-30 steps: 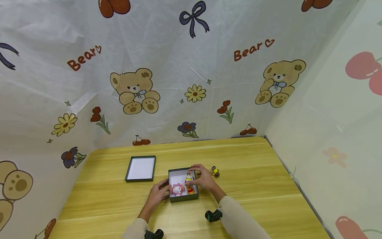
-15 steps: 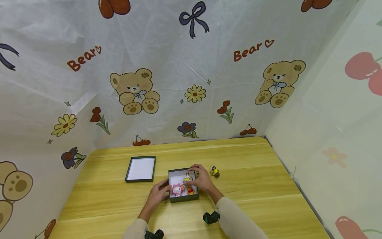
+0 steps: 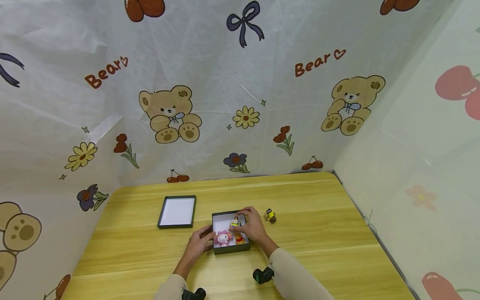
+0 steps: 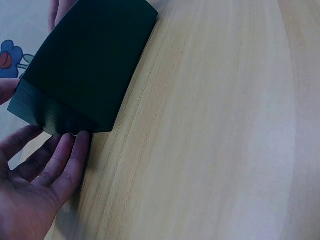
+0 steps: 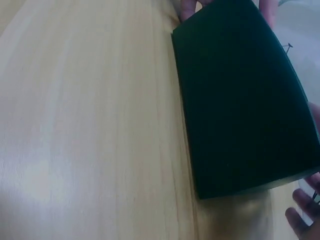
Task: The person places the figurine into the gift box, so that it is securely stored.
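Note:
A dark green open box (image 3: 231,249) with a white inside stands near the middle of the table. My left hand (image 3: 196,245) holds its left wall, thumb at the rim; in the left wrist view the fingers (image 4: 72,167) touch the wall's lower edge. Over the box's right side, my right hand (image 3: 253,226) pinches a small rabbit figurine (image 3: 234,222) in bright clothes, partly hidden by the fingers. Inside the box, a pink kitty figurine (image 3: 223,238) is at the front left and a yellow and red bear figurine (image 3: 239,238) at the front right.
The box's lid (image 3: 176,212), white inside up, lies to the left and farther back. A small yellow and black bee figurine (image 3: 270,215) is right of the box. A patterned cloth wall (image 3: 210,158) rises behind the wooden table (image 3: 300,258).
The rabbit figurine has shifted slightly left and tilted in my right hand, and the right wrist has drawn a little left. My left hand and the box have stayed put.

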Demonstrator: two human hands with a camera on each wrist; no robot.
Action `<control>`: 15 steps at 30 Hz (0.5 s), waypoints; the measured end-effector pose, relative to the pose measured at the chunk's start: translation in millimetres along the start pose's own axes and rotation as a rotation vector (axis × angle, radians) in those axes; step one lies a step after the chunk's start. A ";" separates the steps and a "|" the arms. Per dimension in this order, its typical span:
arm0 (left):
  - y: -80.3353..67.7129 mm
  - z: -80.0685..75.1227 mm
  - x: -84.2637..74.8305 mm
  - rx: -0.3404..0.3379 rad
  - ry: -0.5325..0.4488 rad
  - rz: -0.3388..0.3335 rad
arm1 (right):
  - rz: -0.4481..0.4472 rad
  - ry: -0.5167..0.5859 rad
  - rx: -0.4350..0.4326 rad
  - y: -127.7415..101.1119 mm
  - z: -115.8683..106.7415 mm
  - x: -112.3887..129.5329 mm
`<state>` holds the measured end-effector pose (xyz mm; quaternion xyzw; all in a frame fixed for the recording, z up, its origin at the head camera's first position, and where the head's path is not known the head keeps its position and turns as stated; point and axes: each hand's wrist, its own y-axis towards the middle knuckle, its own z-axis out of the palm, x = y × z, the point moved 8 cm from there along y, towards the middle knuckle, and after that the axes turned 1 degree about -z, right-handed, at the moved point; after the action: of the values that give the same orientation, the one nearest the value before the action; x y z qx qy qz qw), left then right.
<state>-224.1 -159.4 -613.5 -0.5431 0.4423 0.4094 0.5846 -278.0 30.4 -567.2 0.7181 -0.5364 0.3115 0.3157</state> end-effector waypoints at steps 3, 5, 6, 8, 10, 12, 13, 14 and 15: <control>0.0 0.2 0.0 -0.002 -0.013 -0.001 | 0.012 -0.031 -0.005 -0.5 -0.8 3.2; 0.1 0.3 0.3 -0.002 -0.017 0.001 | 0.019 -0.060 -0.009 -0.7 -1.2 4.6; 0.1 0.3 0.2 -0.002 -0.019 0.003 | 0.022 -0.066 -0.012 -0.8 -1.4 5.1; 0.2 0.3 0.5 -0.001 -0.022 0.004 | 0.028 -0.091 -0.014 -1.0 -1.3 5.6; 0.3 0.3 0.5 -0.001 -0.028 0.008 | 0.032 -0.116 -0.017 -1.2 -0.9 6.0; 0.1 0.2 0.0 -0.001 -0.023 0.013 | 0.037 -0.147 -0.017 -1.3 -0.3 6.3; 0.0 0.2 -0.1 -0.002 -0.023 0.013 | 0.038 -0.173 -0.018 -1.4 0.0 6.7; -0.2 0.2 -0.2 -0.003 -0.023 0.012 | 0.039 -0.193 -0.020 -1.5 0.3 7.1; -0.4 0.4 -0.5 -0.002 -0.021 0.013 | 0.037 -0.216 -0.024 -1.7 0.3 7.9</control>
<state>-223.8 -159.0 -613.0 -0.5364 0.4393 0.4194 0.5860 -274.5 25.9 -561.3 0.7336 -0.5842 0.2317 0.2585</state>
